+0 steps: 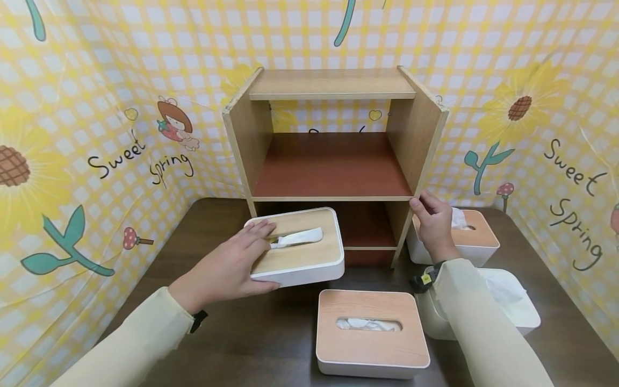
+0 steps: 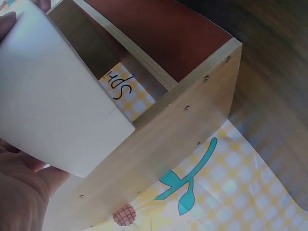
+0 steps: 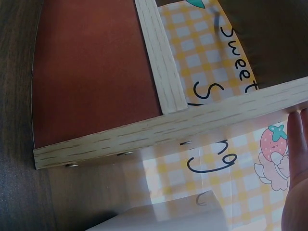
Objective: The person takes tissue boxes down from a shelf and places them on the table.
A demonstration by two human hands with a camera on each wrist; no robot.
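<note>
My left hand [image 1: 229, 269] grips a white tissue box [image 1: 297, 277] by its left end, fingers over the wood-coloured lid and thumb at the lower front edge. The box is lifted and tilted before the lower part of a wooden shelf unit [image 1: 333, 83], with a tissue lying across its slot. In the left wrist view the box's white underside [image 2: 53, 91] hides part of the unit. My right hand [image 1: 435, 226] holds the unit's right side panel near the middle shelf, thumb at the front edge. In the right wrist view its fingers [image 3: 294, 139] meet the panel's outer side.
Another lidded tissue box [image 1: 372, 349] lies on the dark wooden table [image 1: 232, 344] in front. At the right stand a lidded tissue box [image 1: 479, 228] beside the unit and a white box [image 1: 524, 317] with tissue showing, partly behind my right forearm. Yellow checked cloth [image 1: 203, 48] surrounds the table.
</note>
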